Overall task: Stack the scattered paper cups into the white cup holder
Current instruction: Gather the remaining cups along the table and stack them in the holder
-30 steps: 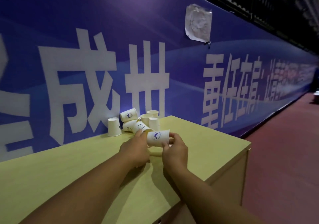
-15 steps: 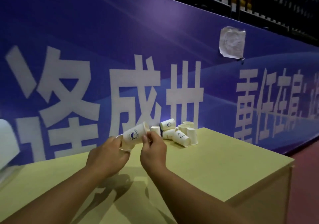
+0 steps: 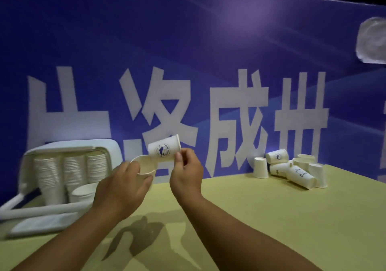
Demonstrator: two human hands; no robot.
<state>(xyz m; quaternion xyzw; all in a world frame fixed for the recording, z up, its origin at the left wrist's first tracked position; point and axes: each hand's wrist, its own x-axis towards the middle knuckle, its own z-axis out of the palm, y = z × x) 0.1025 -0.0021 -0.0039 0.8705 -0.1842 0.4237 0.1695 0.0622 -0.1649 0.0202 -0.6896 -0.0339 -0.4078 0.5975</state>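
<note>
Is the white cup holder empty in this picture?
No, the cup holder has several stacks of cups standing inside it.

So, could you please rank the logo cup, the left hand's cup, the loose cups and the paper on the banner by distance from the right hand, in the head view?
1. Logo cup: pinched in the right hand itself.
2. Left cup: just left, in the left hand.
3. Loose cups: right, on the table.
4. Paper: upper right, on the banner.
</note>
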